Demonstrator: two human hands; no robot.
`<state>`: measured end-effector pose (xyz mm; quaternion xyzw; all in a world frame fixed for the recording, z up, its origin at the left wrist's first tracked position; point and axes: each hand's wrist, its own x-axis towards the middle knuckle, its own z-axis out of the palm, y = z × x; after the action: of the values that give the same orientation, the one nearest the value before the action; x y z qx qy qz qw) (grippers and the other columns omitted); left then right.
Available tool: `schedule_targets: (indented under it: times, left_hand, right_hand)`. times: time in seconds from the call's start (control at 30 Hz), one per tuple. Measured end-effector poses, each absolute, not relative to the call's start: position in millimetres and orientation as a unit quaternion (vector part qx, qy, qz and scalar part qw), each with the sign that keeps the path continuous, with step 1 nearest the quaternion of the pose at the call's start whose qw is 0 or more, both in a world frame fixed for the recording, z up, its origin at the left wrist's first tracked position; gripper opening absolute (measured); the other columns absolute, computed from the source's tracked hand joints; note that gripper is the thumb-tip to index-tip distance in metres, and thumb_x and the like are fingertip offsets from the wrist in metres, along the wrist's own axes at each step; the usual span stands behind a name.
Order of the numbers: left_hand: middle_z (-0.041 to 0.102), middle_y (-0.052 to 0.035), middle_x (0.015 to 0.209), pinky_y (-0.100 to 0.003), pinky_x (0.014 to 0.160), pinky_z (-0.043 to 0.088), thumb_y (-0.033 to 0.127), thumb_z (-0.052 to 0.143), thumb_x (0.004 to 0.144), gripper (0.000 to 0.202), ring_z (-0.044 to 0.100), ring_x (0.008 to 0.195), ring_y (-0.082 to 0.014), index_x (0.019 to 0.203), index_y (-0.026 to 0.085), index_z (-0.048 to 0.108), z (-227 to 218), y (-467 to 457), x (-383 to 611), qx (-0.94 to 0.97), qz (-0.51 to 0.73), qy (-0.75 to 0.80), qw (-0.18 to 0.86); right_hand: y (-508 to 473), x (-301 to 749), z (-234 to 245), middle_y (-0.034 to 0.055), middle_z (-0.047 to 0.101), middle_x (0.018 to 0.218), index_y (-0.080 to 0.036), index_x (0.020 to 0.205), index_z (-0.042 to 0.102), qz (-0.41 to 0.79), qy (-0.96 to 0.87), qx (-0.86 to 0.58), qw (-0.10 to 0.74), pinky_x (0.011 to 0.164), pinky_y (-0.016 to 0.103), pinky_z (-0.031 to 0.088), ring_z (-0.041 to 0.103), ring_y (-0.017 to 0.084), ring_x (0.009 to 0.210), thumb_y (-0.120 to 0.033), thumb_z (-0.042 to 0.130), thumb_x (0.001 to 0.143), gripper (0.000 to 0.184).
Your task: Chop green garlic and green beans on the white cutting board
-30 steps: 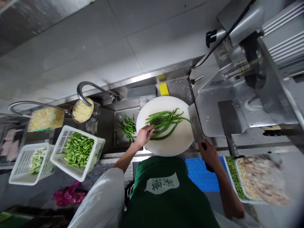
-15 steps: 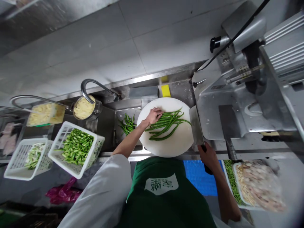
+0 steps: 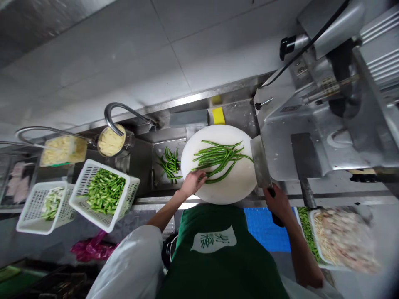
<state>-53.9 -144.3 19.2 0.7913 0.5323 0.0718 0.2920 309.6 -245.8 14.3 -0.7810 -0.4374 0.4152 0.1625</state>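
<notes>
Long green chili peppers (image 3: 220, 155) lie side by side in a loose bunch on the round white cutting board (image 3: 227, 193). My left hand (image 3: 193, 182) is at the board's lower left edge, its fingers closed around the near left end of the bunch; the fingertips partly hide what they pinch. My right hand (image 3: 277, 203) grips the handle of a cleaver (image 3: 261, 160). Its wide blade rests at the board's right edge, close to the tips of the longest peppers. More whole peppers (image 3: 170, 162) lie in the sink to the left.
A white basket (image 3: 75, 201) holds cut green pieces; another basket (image 3: 23, 220) beside it holds pale sliced pieces. Curved faucets (image 3: 116, 106) reach over the left side. A slicing machine (image 3: 311, 137) stands at right, with a second cleaver (image 3: 302, 153) on it. A sharpening-stone-like grey block (image 3: 189, 118) lies behind.
My left hand has moved from the top left of the peppers down toward me, to their near left end. My right hand still holds the cleaver at the board's right edge.
</notes>
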Motion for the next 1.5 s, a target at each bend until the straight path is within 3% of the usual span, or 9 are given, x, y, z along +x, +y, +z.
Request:
schedule_targets:
  times: [0.1, 0.2, 0.4, 0.5, 0.67, 0.9, 1.2, 1.37, 1.5]
  left_hand:
    - [0.072, -0.0130, 0.109, -0.044, 0.098, 0.053, 0.023, 0.072, 0.089, 0.020, 0.067, 0.107, -0.0300, 0.108, 0.017, 0.073, 19, -142, -44, 0.804, -0.007, 0.542, 0.244]
    - [0.072, -0.0141, 0.113, -0.041, 0.098, 0.054, 0.018, 0.060, 0.095, 0.022, 0.067, 0.107, -0.0277, 0.113, 0.016, 0.072, 33, -140, -45, 0.802, 0.000, 0.528, 0.279]
    - [0.076, -0.0057, 0.104, -0.029, 0.080, 0.057, 0.037, 0.051, 0.102, 0.031, 0.071, 0.087, -0.0187, 0.118, 0.022, 0.073, 142, -96, -124, 0.776, -0.052, 0.415, 0.472]
    - [0.077, -0.0040, 0.104, -0.029, 0.081, 0.057, 0.044, 0.064, 0.095, 0.030, 0.072, 0.089, -0.0196, 0.115, 0.025, 0.076, 176, -57, -148, 0.775, 0.000, 0.452, 0.441]
    - [0.076, -0.0088, 0.104, -0.036, 0.089, 0.056, 0.039, 0.071, 0.090, 0.030, 0.070, 0.092, -0.0226, 0.113, 0.020, 0.078, 104, 4, -86, 0.786, 0.253, 0.477, 0.301]
    - [0.074, -0.0102, 0.107, -0.044, 0.100, 0.050, 0.014, 0.055, 0.091, 0.030, 0.064, 0.102, -0.0260, 0.109, 0.019, 0.079, -27, 46, -14, 0.839, 0.162, 0.452, 0.257]
    - [0.072, -0.0092, 0.121, -0.050, 0.112, 0.043, 0.037, 0.053, 0.100, 0.033, 0.061, 0.119, -0.0270, 0.122, 0.023, 0.074, -25, -45, -57, 0.819, 0.186, 0.442, 0.317]
    - [0.056, -0.0114, 0.149, -0.045, 0.123, 0.035, 0.055, 0.038, 0.104, 0.056, 0.050, 0.141, -0.0264, 0.145, 0.021, 0.056, -30, -131, -79, 0.548, 0.372, 0.695, 0.280]
    - [0.036, -0.0089, 0.165, -0.041, 0.129, 0.022, 0.050, 0.030, 0.107, 0.058, 0.030, 0.154, -0.0227, 0.157, 0.022, 0.037, -49, -181, -43, 0.501, 0.379, 0.726, 0.278]
  right_hand:
    - [-245, 307, 14, 0.0044, 0.065, 0.071, -0.020, 0.105, 0.064, 0.413, -0.431, -0.785, 0.168, 0.060, 0.031, 0.043, 0.062, 0.023, 0.065, -0.051, 0.048, 0.086, 0.039]
    - [-246, 303, 19, 0.0049, 0.065, 0.073, -0.020, 0.108, 0.064, 0.414, -0.432, -0.785, 0.163, 0.062, 0.032, 0.043, 0.062, 0.023, 0.065, -0.050, 0.046, 0.088, 0.040]
    - [-245, 302, 23, 0.0063, 0.067, 0.076, -0.019, 0.114, 0.063, 0.420, -0.422, -0.788, 0.158, 0.063, 0.032, 0.042, 0.062, 0.023, 0.065, -0.049, 0.046, 0.088, 0.043]
    - [-244, 303, 20, 0.0061, 0.067, 0.076, -0.019, 0.110, 0.063, 0.417, -0.423, -0.789, 0.154, 0.064, 0.032, 0.042, 0.062, 0.022, 0.065, -0.049, 0.046, 0.087, 0.042]
    - [-245, 302, 20, 0.0072, 0.068, 0.079, -0.019, 0.112, 0.064, 0.403, -0.438, -0.790, 0.148, 0.065, 0.032, 0.042, 0.062, 0.023, 0.067, -0.050, 0.044, 0.088, 0.044]
    - [-247, 302, 20, 0.0074, 0.067, 0.079, -0.017, 0.117, 0.064, 0.408, -0.444, -0.782, 0.158, 0.064, 0.031, 0.043, 0.063, 0.023, 0.069, -0.051, 0.043, 0.091, 0.047]
    - [-245, 305, 18, 0.0052, 0.066, 0.073, -0.019, 0.108, 0.065, 0.419, -0.419, -0.787, 0.171, 0.060, 0.030, 0.044, 0.063, 0.022, 0.067, -0.048, 0.048, 0.086, 0.040]
    - [-243, 306, 18, 0.0052, 0.065, 0.072, -0.019, 0.106, 0.066, 0.422, -0.420, -0.784, 0.176, 0.059, 0.031, 0.045, 0.064, 0.023, 0.067, -0.049, 0.050, 0.084, 0.040]
    - [-242, 306, 19, 0.0054, 0.065, 0.072, -0.020, 0.103, 0.065, 0.419, -0.415, -0.793, 0.152, 0.061, 0.032, 0.045, 0.064, 0.024, 0.069, -0.050, 0.050, 0.083, 0.039]
